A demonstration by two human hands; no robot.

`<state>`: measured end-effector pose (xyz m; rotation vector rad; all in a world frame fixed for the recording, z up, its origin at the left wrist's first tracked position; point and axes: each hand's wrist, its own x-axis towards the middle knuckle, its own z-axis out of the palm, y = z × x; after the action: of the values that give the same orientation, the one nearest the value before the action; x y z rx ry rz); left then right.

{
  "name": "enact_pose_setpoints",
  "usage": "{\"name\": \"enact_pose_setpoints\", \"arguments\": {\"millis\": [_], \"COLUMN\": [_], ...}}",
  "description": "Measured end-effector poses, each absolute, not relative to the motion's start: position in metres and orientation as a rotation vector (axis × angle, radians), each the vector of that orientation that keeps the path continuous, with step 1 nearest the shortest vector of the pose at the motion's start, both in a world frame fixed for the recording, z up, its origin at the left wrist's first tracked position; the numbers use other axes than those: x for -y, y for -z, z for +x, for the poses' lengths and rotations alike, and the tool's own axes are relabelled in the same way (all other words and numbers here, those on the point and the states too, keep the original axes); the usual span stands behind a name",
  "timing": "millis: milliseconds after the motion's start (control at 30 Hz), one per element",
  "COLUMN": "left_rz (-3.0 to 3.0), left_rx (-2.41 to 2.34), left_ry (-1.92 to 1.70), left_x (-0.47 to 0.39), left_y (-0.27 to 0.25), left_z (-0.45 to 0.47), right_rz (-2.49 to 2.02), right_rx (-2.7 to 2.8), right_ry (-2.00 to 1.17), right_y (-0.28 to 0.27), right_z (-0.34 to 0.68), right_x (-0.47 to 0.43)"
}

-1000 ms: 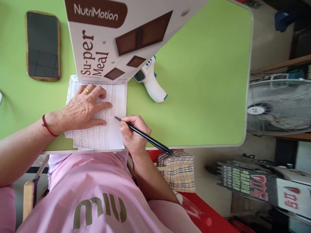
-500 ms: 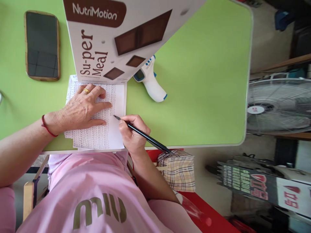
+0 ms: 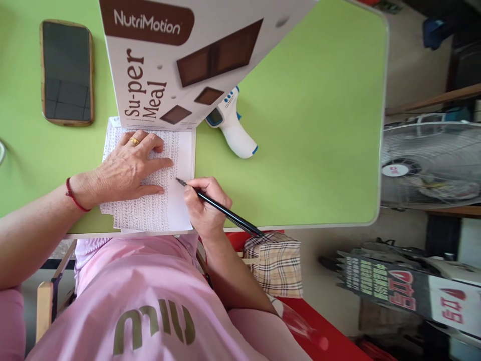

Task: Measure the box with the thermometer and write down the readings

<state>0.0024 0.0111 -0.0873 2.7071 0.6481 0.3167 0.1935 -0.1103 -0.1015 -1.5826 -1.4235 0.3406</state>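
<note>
At centre-left, the right hand (image 3: 207, 214) grips a slim black pen (image 3: 240, 220), seemingly mid-writing; next strokes need the splayed left hand (image 3: 126, 168) steadying white handwritten paper (image 3: 180, 203).

Black pen (image 3: 230, 213), slanted, tip at handwritten white paper (image 3: 169, 205)

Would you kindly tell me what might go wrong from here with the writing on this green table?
The left hand rests across the written lines of the paper sheets, so fresh ink might smudge.
The sheets lie right by the near edge of the green table and could slip over it.
The NutriMotion panel partly hides the infrared thermometer; a bump to the panel might shift the thermometer.
</note>
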Motion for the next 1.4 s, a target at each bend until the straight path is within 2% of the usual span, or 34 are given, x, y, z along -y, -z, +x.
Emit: {"name": "enact_pose_setpoints", "arguments": {"millis": [333, 433, 600, 733, 833, 967, 1167, 1400], "left_rz": [2.708, 2.740, 2.611, 2.466, 2.339, 2.256, 2.271, 2.264], "left_rx": [-0.654, -0.627, -0.702, -1.037, -1.303, -1.376, -1.193, -1.122], "left_ry": [-0.322, -0.353, -0.728, -1.117, -1.197, -1.242, -1.051, -0.960], "left_x": [-0.011, -0.012, -0.012, -0.011, -0.013, -0.018, -0.024, -0.024], "left_y": [0.088, 0.087, 0.078, 0.076, 0.083, 0.091, 0.096, 0.091], "left_z": [0.003, 0.003, -0.001, -0.008, -0.010, -0.008, -0.007, -0.012], "right_rz": [-1.670, -1.602, -1.450, -1.456, -1.497, -1.527, -1.402, -1.230], "right_rx": [1.392, 1.544, 2.141, 2.529, 2.610, 2.527, 1.874, 1.902], "right_ry": [-0.269, -0.181, -0.051, -0.007, -0.033, -0.187, -0.147, -0.365], "right_y": [0.103, 0.097, 0.087, 0.084, 0.082, 0.075, 0.086, 0.110], "right_z": [0.197, 0.214, 0.256, 0.269, 0.269, 0.275, 0.265, 0.240], "right_x": [0.113, 0.103, 0.064, 0.040, 0.033, 0.023, 0.007, 0.012]}}
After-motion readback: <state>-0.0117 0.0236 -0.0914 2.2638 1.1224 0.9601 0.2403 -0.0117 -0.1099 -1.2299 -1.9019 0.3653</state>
